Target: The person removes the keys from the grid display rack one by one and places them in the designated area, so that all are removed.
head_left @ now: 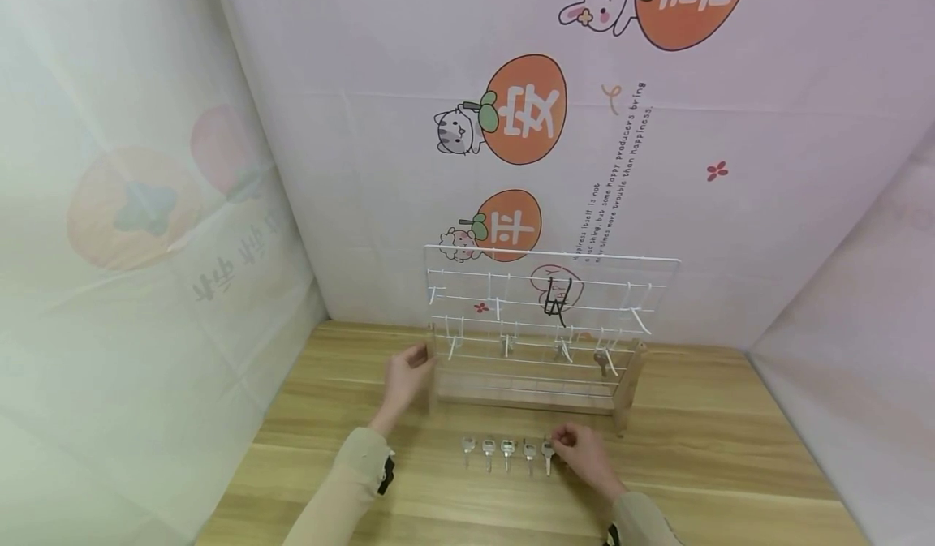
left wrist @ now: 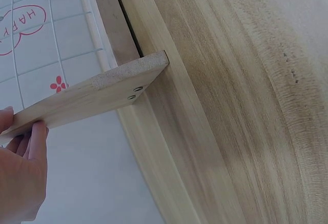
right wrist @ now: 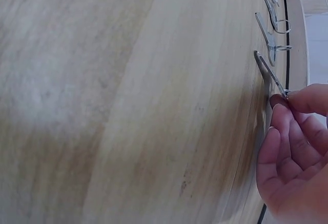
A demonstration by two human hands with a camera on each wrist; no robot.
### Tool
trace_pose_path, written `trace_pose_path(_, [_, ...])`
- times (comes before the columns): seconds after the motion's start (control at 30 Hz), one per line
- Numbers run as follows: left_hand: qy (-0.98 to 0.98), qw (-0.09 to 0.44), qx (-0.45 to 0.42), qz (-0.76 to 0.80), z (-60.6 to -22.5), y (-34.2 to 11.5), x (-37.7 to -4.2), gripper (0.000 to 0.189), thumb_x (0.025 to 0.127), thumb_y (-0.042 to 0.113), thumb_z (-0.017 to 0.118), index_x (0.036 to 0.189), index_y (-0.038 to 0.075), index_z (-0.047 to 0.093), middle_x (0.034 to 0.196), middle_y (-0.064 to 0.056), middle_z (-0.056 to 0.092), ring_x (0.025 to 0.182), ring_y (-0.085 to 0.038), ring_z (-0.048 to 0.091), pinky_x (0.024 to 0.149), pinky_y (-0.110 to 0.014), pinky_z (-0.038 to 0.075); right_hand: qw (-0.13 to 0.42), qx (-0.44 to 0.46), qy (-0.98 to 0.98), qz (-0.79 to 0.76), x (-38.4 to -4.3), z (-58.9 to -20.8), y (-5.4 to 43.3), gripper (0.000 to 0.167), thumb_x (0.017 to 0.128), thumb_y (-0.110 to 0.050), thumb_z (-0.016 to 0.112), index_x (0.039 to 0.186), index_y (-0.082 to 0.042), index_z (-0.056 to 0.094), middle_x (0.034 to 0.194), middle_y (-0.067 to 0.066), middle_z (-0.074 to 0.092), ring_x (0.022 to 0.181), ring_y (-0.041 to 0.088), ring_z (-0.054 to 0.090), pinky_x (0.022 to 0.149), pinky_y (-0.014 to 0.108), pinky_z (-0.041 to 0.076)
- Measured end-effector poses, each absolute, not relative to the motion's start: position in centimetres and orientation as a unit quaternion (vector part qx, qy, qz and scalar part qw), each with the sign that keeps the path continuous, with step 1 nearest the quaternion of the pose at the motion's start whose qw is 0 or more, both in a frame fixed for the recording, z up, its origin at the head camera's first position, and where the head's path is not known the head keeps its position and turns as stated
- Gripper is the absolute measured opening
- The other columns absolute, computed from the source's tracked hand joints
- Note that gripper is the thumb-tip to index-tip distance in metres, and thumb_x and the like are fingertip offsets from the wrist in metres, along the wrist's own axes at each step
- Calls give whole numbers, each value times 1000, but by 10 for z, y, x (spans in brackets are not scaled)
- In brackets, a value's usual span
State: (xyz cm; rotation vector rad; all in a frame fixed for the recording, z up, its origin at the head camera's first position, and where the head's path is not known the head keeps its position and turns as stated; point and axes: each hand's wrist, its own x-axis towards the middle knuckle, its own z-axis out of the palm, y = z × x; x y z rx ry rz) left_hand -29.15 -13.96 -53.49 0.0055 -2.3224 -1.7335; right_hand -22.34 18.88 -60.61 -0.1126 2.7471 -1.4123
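Note:
My left hand grips the wooden side post of a wire-grid rack, thumb on one side and fingers on the other. At the right end of a row of silver keys, my right hand pinches a key by its head, near the ring. That key's tip slants close over the wooden table. The other keys lie side by side to its left, each with a small ring. Beyond the hands, the rack stands upright with white hooks; a key hangs from a lower right one.
A black wire piece is on the upper part of the grid. Behind the rack rises a white cloth printed with cartoons, and more cloth encloses the left and right sides. Wooden tabletop extends right of the rack.

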Motion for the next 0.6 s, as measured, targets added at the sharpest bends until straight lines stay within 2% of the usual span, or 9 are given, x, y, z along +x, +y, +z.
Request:
trace_pose_path(0.37, [-795, 121, 0, -595, -534, -139, -291, 38, 89, 0, 69, 122, -15, 59, 122, -34, 64, 111, -45, 67, 94, -44, 61, 20, -51, 891, -451, -222, -604, 190, 5, 82, 2, 70, 87, -1, 69, 76, 6, 68, 62, 3, 53, 50, 13, 48])
trace_pose_path(0.6, [-794, 123, 11, -595, -532, -139, -289, 37, 88, 2, 71, 121, -11, 62, 121, -30, 65, 110, -42, 68, 93, -42, 61, 18, -47, 895, -444, -222, -604, 190, 6, 82, 1, 71, 87, -3, 69, 77, 6, 69, 61, 3, 53, 50, 14, 49])
